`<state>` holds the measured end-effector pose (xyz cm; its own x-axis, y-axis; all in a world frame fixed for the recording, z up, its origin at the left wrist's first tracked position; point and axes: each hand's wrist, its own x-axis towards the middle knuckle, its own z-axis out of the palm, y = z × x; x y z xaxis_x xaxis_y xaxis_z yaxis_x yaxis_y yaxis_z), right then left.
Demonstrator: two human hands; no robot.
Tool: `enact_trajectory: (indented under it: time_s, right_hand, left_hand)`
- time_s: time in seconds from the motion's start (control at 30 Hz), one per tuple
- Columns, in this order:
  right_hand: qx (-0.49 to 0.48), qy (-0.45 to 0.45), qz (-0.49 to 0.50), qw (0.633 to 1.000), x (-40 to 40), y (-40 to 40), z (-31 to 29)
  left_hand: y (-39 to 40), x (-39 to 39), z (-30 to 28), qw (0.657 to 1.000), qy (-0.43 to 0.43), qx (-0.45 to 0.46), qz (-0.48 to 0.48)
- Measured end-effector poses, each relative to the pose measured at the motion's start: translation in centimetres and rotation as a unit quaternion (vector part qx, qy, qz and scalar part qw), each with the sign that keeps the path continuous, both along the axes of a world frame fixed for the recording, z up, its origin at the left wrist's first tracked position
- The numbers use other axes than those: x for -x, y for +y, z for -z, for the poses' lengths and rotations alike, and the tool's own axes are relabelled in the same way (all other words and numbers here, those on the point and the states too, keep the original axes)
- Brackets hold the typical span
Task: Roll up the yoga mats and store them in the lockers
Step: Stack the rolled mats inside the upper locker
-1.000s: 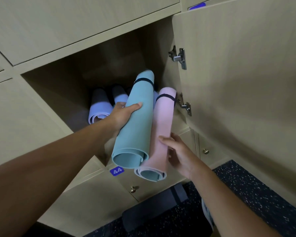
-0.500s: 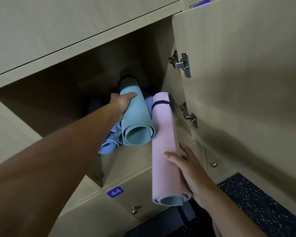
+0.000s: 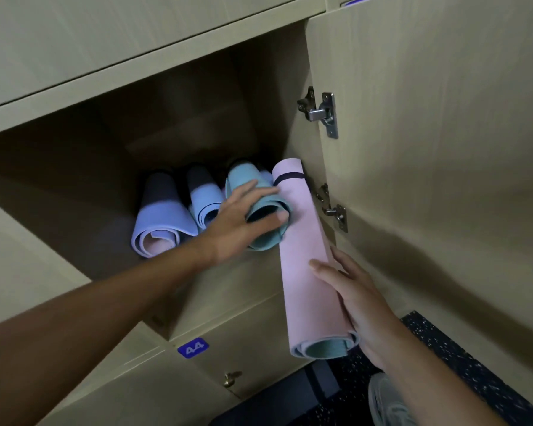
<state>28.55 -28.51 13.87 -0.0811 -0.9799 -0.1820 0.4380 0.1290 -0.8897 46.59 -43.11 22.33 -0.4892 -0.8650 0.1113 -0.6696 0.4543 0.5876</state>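
Left hand (image 3: 243,216) is reaching into the open locker (image 3: 74,186) and resting on the near end of the teal rolled mat (image 3: 260,192), fingers spread and mostly straight over the top of the roll, thumb lying across its open spiral end; more a flat press than a closed grasp. The teal mat is lying inside the locker on its floor, touching the pink rolled mat (image 3: 308,259) on its right side. Right hand (image 3: 356,298) is gripping the pink mat from the right, thumb across the front face, fingers wrapping behind the roll and mostly hidden. The pink mat is tilting, far end with a dark strap (image 3: 288,174) sitting inside the locker beside the right wall, near end sticking out past the locker's front edge and hanging over the door below. 2 lilac rolled mats (image 3: 163,222) are lying side by side deeper to the left of the teal one, all inside the same compartment. The locker door (image 3: 428,149) is standing open on the right with 2 metal hinges (image 3: 322,113). A blue tag reading 44 (image 3: 193,348) is sitting on the panel below, with a small brass knob (image 3: 231,378) under it. Dark speckled floor (image 3: 474,364) is showing at the bottom right.
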Motion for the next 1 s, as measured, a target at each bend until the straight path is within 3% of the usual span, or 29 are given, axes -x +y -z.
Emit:
enact_trajectory:
  time_s: [0.23, 0.57, 0.7, 0.8, 1.0]
  right_hand:
    - [0.002, 0.010, 0.004, 1.000, -0.4, 0.4, -0.3]
    - [-0.001, 0.009, 0.000, 1.000, 0.0, 0.4, -0.1]
    - [0.000, 0.006, -0.003, 1.000, 0.0, 0.2, -0.1]
    - [0.003, -0.003, -0.005, 1.000, 0.1, 0.0, 0.1]
    - [0.001, -0.019, -0.008, 1.000, 0.4, -0.2, 0.6]
  left_hand:
    - [0.1, 0.4, 1.4, 0.975, -0.003, 0.213, -0.066]
    - [-4.0, 0.2, 2.1, 0.942, -0.069, 0.320, -0.077]
    - [-7.2, -0.9, 2.5, 0.947, -0.119, 0.283, -0.097]
    - [-9.0, -2.0, 2.8, 0.941, -0.239, 0.234, -0.061]
    - [-10.0, -1.6, 2.0, 0.938, -0.280, 0.196, -0.055]
